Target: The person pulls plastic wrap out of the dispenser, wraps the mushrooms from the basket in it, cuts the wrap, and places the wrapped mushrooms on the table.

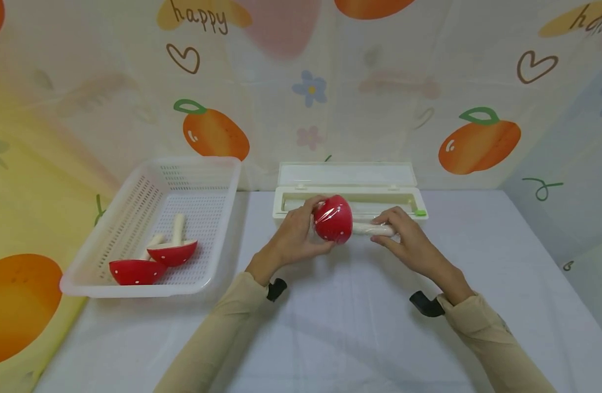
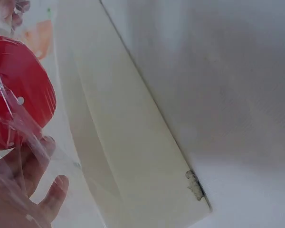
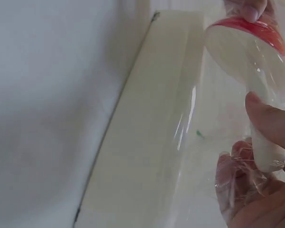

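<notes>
Head view: left hand (image 1: 296, 232) cups the red cap and right hand (image 1: 404, 234) pinches the stem of one film-wrapped toy mushroom (image 1: 337, 219), just before the open wrap dispenser (image 1: 350, 191). Bare table (image 1: 350, 327) lies nearer; two mushrooms (image 1: 153, 259) sit in one basket (image 1: 183, 169).

Left wrist view: fingers (image 2: 23, 185) curl under the film-covered cap.

Right wrist view: thumb (image 3: 270, 121) presses on the stem.

A white-covered table (image 1: 478, 284) stands before a pastel backdrop (image 1: 379, 82) printed with oranges and hearts.
</notes>
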### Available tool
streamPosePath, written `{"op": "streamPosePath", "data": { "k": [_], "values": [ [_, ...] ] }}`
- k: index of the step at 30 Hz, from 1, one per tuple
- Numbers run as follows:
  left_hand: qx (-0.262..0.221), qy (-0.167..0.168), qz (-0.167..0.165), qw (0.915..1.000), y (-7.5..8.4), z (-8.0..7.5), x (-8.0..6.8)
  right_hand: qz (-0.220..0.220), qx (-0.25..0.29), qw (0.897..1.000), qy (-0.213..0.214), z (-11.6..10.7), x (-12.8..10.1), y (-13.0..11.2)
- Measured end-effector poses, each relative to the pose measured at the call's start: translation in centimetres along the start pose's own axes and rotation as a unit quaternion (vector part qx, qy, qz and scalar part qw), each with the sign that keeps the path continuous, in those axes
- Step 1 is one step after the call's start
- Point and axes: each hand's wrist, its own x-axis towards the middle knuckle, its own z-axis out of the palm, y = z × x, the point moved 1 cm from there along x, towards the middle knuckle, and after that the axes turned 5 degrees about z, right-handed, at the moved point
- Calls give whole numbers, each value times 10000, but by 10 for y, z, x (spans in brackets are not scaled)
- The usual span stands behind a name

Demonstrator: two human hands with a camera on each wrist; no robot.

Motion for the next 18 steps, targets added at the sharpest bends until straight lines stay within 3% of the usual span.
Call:
{"op": "streamPosePath", "data": {
  "k": [6, 11, 18],
  "values": [
    [-724, 149, -389, 9965, -3, -9, 9, -144, 72, 9981, 595, -10, 11, -2],
    [-1059, 126, -756, 9914, -2, -17, 16, -380, 226, 9939, 1009, -15, 21, -2],
    [-1275, 126, -769, 9888, -3, -23, 21, -523, 260, 9910, 1202, -18, 30, -5]
  ]
}}
